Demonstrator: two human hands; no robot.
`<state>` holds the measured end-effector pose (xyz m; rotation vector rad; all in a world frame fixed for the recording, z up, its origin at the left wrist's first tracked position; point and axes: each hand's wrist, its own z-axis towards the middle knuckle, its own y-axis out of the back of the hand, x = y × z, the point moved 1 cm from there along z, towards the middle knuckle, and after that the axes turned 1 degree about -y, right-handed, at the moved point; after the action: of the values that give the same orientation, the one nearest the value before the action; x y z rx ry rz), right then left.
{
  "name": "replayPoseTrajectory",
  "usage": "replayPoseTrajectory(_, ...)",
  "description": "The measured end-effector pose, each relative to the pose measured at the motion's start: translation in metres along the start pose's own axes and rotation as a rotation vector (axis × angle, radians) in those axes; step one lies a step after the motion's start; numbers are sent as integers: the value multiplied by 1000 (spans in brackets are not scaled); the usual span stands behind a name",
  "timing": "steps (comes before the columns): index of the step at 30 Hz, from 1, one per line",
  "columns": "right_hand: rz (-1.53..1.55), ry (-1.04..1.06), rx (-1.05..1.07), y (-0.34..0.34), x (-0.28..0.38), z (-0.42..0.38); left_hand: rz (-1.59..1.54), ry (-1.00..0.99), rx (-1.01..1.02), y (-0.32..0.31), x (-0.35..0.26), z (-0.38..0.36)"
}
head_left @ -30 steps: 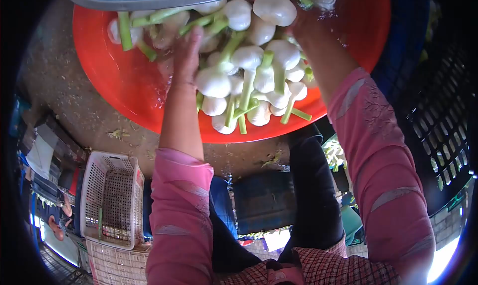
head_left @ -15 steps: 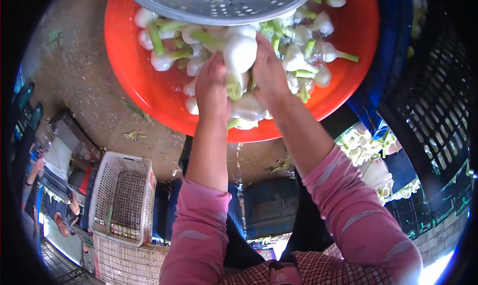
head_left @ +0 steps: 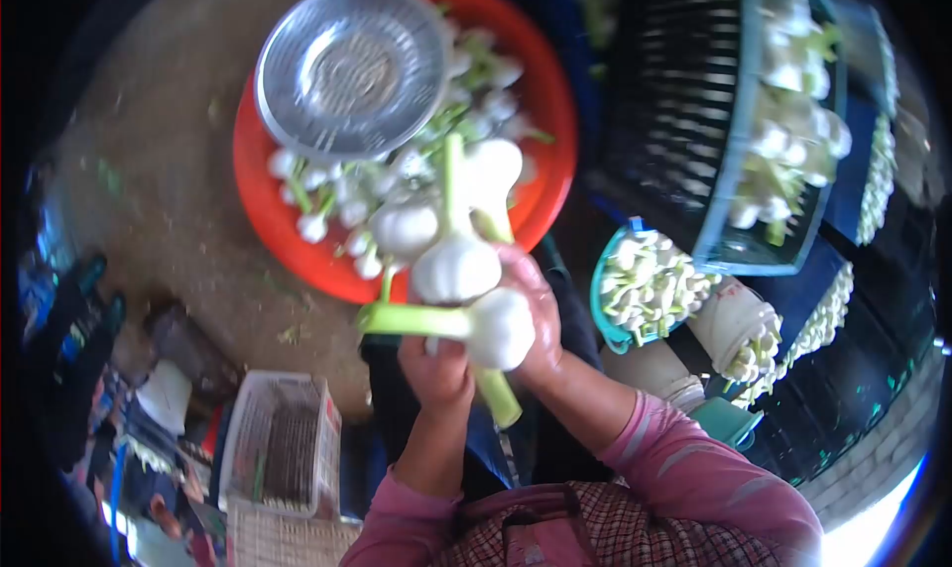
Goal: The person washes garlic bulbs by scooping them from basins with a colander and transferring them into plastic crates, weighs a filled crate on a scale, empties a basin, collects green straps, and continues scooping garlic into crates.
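Several white garlic bulbs (head_left: 456, 268) with cut green stems are bunched between my two hands, raised close to the camera. My left hand (head_left: 434, 371) is closed under the bunch from the left, its fingers partly hidden behind a bulb. From the right, my right hand (head_left: 532, 314) wraps round the same bunch, with its fingertips mostly covered. Beyond them, an orange-red basin (head_left: 349, 283) holds many more garlic bulbs. A metal colander (head_left: 357, 66) sits over the basin's far left part, with bulbs showing beside and below it.
At the right stands a dark slatted crate (head_left: 729, 170) filled with garlic. Below it are a teal basket (head_left: 601, 299) of garlic and a white bucket (head_left: 719, 319). A white plastic crate (head_left: 327, 438) stands at lower left, near other people at the left edge.
Both hands have come out of the basin toward my body, lifting the bunch of garlic. The view has swung right, bringing the garlic crate and teal basket into sight.
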<state>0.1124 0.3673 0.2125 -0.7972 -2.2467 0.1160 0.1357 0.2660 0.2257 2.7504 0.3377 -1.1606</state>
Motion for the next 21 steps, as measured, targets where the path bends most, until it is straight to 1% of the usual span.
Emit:
replayPoseTrajectory(2, -143, 186, 15, 11, 41, -21, -70, -1, 124, -24, -21, -19)
replayPoseTrajectory(3, -256, 303, 23, 16, 70, -31, -254, 18, 202, -49, -43, -28)
replayPoseTrajectory(4, -392, 402, 21, 20, 109, -40, -362, 61, 287, -66, -36, -34)
replayPoseTrajectory(5, -516, 477, 25, 22, 141, -53, -334, 24, 301, -82, -51, -49)
replayPoseTrajectory(6, -344, 375, -27, 36, 152, -63, -306, -14, 313, -97, -66, -65)
replayPoseTrajectory(7, -255, 368, -91, 42, 180, -71, -237, -86, 372, -117, -89, -76)
replayPoseTrajectory(8, -165, 366, -155, 48, 209, -78, -125, -202, 459, -146, -114, -83)
replayPoseTrajectory(10, 32, 372, -191, 79, 254, -70, 112, -493, 581, -202, -146, -89)
replayPoseTrajectory(11, -63, 439, -203, 95, 274, -57, 264, -753, 519, -229, -141, -84)
replayPoseTrajectory(12, -156, 506, -222, 112, 294, -43, 209, -740, 488, -257, -137, -73)
replayPoseTrajectory(13, -392, 609, -272, 121, 312, -27, 154, -728, 457, -284, -134, -62)
replayPoseTrajectory(14, -821, 662, -434, 128, 331, -13, 127, -669, 319, -302, -135, -55)
replayPoseTrajectory(15, -1252, 689, -594, 136, 346, 0, 452, -784, 267, -308, -128, -45)
replayPoseTrajectory(17, -1716, 670, -694, 169, 341, 39, 940, -936, 292, -312, -111, -39)
replayPoseTrajectory(18, -1623, 854, -680, 179, 334, 45, 955, -925, 305, -308, -98, -38)
replayPoseTrajectory(20, -1652, 819, -670, 177, 317, 27, 961, -732, 480, -304, -76, -39)
replayPoseTrajectory(21, -1667, 808, -667, 176, 305, 14, 963, -719, 483, -298, -71, -41)
